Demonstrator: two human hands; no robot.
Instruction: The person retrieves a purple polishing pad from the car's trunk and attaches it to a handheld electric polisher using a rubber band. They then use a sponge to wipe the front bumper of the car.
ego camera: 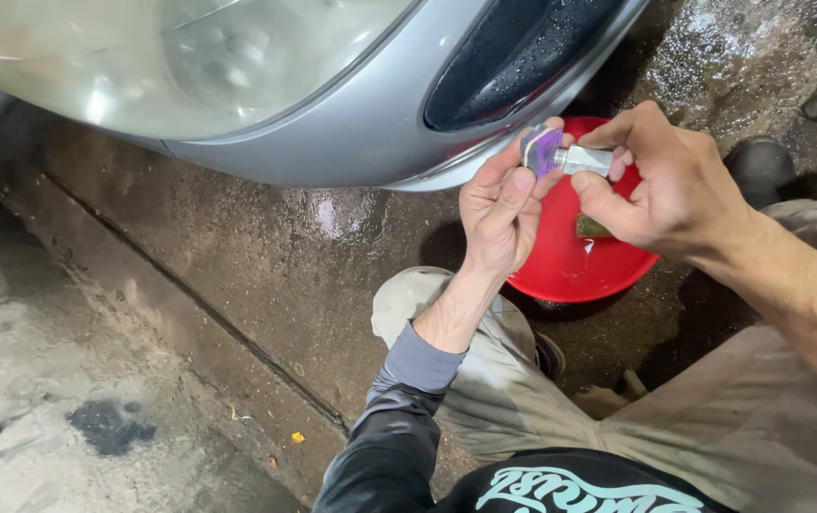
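Crouching view from the head camera: both hands meet on one small part held in the air just below the silver car bumper [332, 142] and above a red basin [574, 266]. Left hand [498, 214] comes up from lower centre, dark sleeve pushed back at the wrist; its fingers [513, 185] are curled and pressed against the purple-faced end of the small part [560, 155], thumb alongside. Right hand [674, 180] comes in from the right; thumb and forefinger pinch the silvery metal stub of the same part, remaining fingers folded loosely behind. Long axis of the part runs roughly left to right, tilted slightly: purple end toward the left hand, metal end toward the right. Both hands touch it, so neither is nearer (the right appears to carry more of the grip, judged from the pinch). Directly beneath, the basin sits on the wet concrete floor [190, 313] with a little liquid and a small brownish-green object [591, 228] lying in it, kind not clear. Headlight [171, 57] and a dark grille opening [513, 47], beaded with water, sit above. Bumper edge lies close behind the left knuckles; it is the only thing crowding the hands. Knees in pale trousers [541, 389] flank the basin; a dark shoe [760, 166] shows at right.
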